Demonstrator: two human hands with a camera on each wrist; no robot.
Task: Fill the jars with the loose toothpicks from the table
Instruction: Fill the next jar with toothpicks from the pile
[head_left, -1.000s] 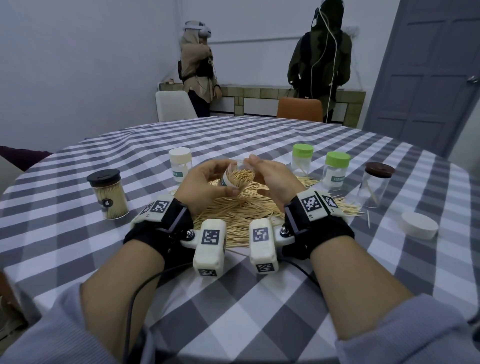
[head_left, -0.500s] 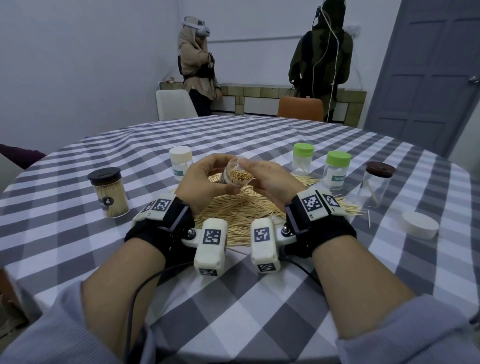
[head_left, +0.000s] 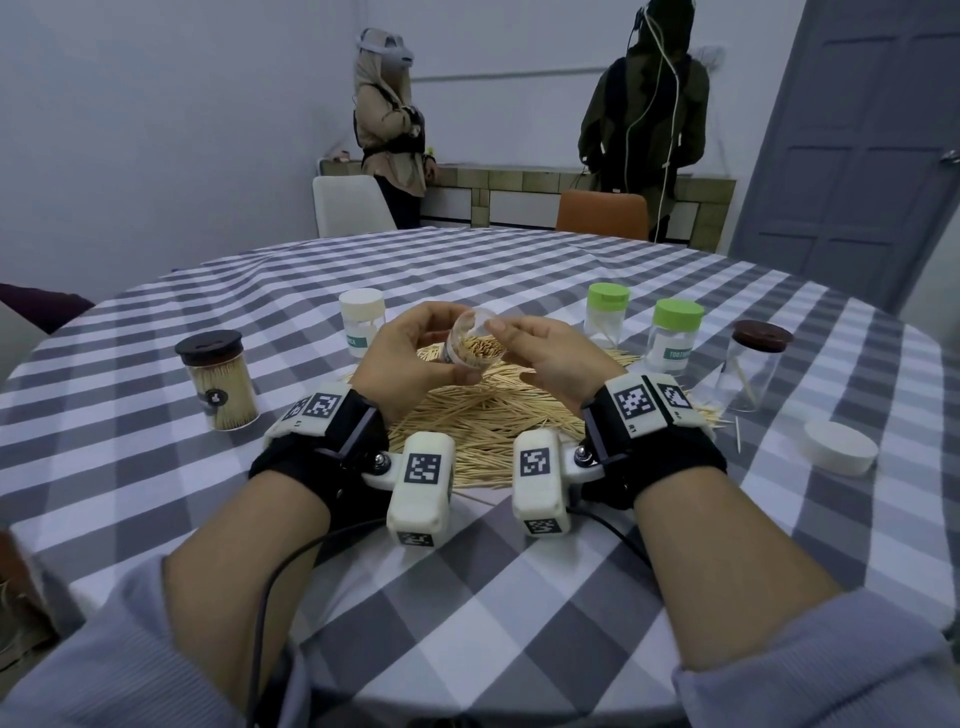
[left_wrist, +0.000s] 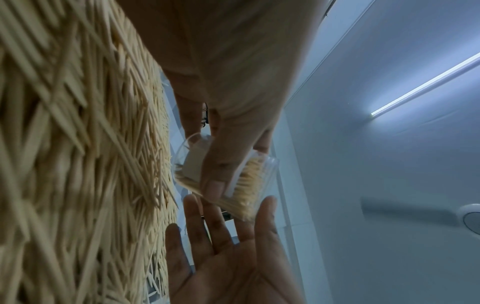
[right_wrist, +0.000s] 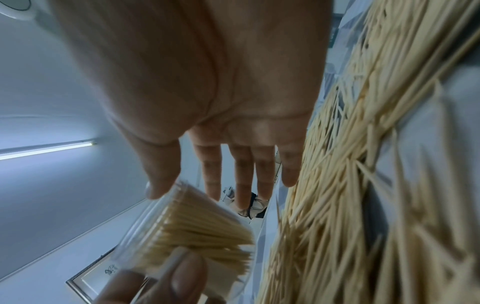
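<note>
Since the earlier frames the clear jar (head_left: 474, 349) has tipped more upright, mouth now facing up and toward the camera, and the right hand (head_left: 550, 358) has gone from feeding picks in to resting fingertips at the rim. Left to right on the counter (head_left: 519, 597): black-lid jar (head_left: 217, 382) looks packed full and capped, so call that one done. White-lid jar (head_left: 362, 321) is capped; contents can't be read through the label. Left hand (head_left: 410, 364) grips the clear jar, fingers curled round the body, thumb across the label in the left wrist view; the jar is held lifted over the pile, part-filled with picks bunched to one side and room left. Right hand is open, fingers straight, holding nothing, thumb tip against the jar rim in the right wrist view. Loose toothpicks (head_left: 483, 421) are a big heap under both hands. Two green-lid jars (head_left: 607, 321) and (head_left: 675, 335) look near empty, as does the brown-lid jar (head_left: 750, 371) with a few picks inside. White lid (head_left: 840, 448) lies loose at far right, probably off the held jar. My estimate: one jar finished, one in progress, at least three to go, most of the pile unsorted.
</note>
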